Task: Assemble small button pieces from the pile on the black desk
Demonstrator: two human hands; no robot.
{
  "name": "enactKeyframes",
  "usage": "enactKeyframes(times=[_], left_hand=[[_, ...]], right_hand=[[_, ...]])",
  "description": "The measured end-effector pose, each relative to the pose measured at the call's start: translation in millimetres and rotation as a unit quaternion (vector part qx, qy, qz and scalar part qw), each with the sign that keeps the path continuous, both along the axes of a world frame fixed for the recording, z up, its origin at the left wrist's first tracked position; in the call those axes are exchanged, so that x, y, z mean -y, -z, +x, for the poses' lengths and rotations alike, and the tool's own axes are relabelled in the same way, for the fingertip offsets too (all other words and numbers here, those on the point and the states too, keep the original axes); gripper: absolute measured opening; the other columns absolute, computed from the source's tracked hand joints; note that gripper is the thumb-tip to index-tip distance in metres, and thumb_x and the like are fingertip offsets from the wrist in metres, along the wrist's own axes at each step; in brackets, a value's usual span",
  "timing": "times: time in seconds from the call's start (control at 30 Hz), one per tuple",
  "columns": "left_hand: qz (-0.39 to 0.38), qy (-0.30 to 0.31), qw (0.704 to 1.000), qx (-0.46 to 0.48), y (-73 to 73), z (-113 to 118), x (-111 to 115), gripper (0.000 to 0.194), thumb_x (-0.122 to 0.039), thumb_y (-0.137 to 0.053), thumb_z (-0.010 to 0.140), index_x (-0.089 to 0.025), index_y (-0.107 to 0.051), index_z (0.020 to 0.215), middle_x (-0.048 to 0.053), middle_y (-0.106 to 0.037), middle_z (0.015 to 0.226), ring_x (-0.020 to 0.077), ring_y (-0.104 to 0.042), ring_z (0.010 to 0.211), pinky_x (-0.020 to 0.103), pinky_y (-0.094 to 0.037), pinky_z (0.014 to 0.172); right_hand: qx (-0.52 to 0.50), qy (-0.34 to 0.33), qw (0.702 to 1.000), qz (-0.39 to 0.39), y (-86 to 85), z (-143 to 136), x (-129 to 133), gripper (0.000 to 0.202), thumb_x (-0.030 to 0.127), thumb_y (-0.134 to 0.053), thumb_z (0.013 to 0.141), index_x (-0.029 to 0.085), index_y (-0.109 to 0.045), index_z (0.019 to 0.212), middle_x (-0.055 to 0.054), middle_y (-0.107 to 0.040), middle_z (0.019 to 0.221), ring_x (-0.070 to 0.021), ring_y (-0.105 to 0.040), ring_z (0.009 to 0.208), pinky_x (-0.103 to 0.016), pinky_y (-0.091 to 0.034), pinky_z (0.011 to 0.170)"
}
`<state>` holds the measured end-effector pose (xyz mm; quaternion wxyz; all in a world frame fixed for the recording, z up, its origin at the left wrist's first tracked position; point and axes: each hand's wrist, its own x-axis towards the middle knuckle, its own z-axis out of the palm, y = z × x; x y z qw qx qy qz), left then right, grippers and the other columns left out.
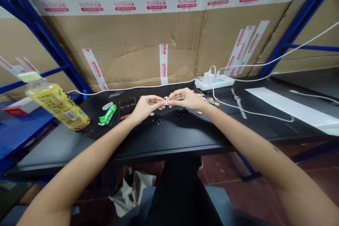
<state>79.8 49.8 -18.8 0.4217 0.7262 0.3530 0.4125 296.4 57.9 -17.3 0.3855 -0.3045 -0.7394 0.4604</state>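
Observation:
Between the fingertips of both hands is a small pale piece with dark holes (166, 102), held just above the black table. My left hand (145, 108) pinches its left side, and my right hand (185, 99) pinches its right side. Several small pale and reddish pieces (215, 103) lie beyond and to the right of my right hand. Black ring-like parts (181, 112) rest on the table below my right hand. Nearer my left hand are small dark parts with thin light pins (158, 122). A phone showing a timer (127, 107) lies beside my left hand.
A yellow drink bottle (59, 104) and a green wrapper (107, 114) stand and lie on the left. At the back is a white power strip (217, 82) with cables. A watch (238, 103) and a white sheet (293, 109) lie right on the black table (174, 137).

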Motion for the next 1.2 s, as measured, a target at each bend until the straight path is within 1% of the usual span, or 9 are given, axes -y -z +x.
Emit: enactKeyframes(times=[0.13,0.27,0.37,0.53,0.73,1.0,1.2], left_hand=[[0.0,-0.004,1.0,0.01,-0.2,0.2,1.2,0.034,-0.036,-0.077,0.074,-0.009,-0.072,0.094,0.012,-0.075,0.086,0.0209,-0.071,0.082,0.036,-0.056,0.085],[0.002,0.009,1.0,0.015,-0.9,-0.4,2.5,0.033,-0.036,-0.077,0.074,-0.009,-0.072,0.093,0.012,-0.075,0.088,0.0207,-0.071,0.08,0.037,-0.056,0.084],[-0.001,0.007,1.0,0.01,-1.3,-0.5,3.6,0.033,-0.037,-0.078,0.073,-0.01,-0.072,0.092,0.012,-0.075,0.087,0.0206,-0.071,0.078,0.036,-0.057,0.083],[0.008,0.006,1.0,-0.009,-0.6,-0.9,3.9,0.034,-0.039,-0.077,0.074,-0.011,-0.072,0.091,0.011,-0.075,0.084,0.0201,-0.071,0.077,0.033,-0.056,0.079],[0.007,0.008,1.0,-0.012,-0.1,-0.8,4.2,0.032,-0.039,-0.076,0.074,-0.011,-0.072,0.089,0.011,-0.075,0.084,0.0188,-0.071,0.075,0.031,-0.056,0.076],[-0.001,0.015,1.0,-0.014,0.3,-0.9,3.9,0.032,-0.038,-0.076,0.075,-0.01,-0.072,0.091,0.011,-0.075,0.085,0.0177,-0.07,0.074,0.031,-0.056,0.077],[0.002,0.021,1.0,-0.012,-0.8,-1.2,4.5,0.033,-0.039,-0.075,0.076,-0.011,-0.072,0.093,0.012,-0.075,0.086,0.0191,-0.071,0.076,0.033,-0.056,0.079]], right_hand=[[-0.002,0.019,1.0,0.006,-1.3,-0.8,3.3,0.039,0.04,-0.08,0.066,0.01,-0.072,0.089,-0.01,-0.074,0.083,-0.0164,-0.069,0.079,-0.034,-0.055,0.084],[-0.004,0.027,0.999,0.02,0.9,-1.0,3.0,0.036,0.04,-0.08,0.065,0.011,-0.074,0.085,-0.009,-0.074,0.081,-0.0162,-0.069,0.077,-0.033,-0.055,0.082],[-0.011,0.028,0.999,0.022,3.3,-1.1,2.1,0.035,0.04,-0.08,0.064,0.011,-0.074,0.083,-0.009,-0.074,0.08,-0.0162,-0.069,0.076,-0.034,-0.055,0.082],[-0.011,0.02,0.999,0.036,5.8,-1.0,2.3,0.036,0.04,-0.08,0.065,0.011,-0.075,0.085,-0.009,-0.074,0.081,-0.0168,-0.069,0.077,-0.034,-0.055,0.081],[0.001,0.019,0.999,0.047,4.7,-0.8,4.6,0.035,0.039,-0.08,0.065,0.01,-0.075,0.083,-0.01,-0.074,0.08,-0.0169,-0.069,0.076,-0.031,-0.054,0.078],[0.022,0.023,0.997,0.066,4.0,-0.5,4.9,0.037,0.043,-0.078,0.067,0.01,-0.075,0.085,-0.01,-0.074,0.079,-0.0166,-0.068,0.073,-0.03,-0.054,0.073],[0.019,0.021,0.998,0.063,4.4,-0.5,4.8,0.038,0.044,-0.078,0.067,0.011,-0.074,0.085,-0.01,-0.074,0.081,-0.0177,-0.069,0.076,-0.032,-0.055,0.075]])
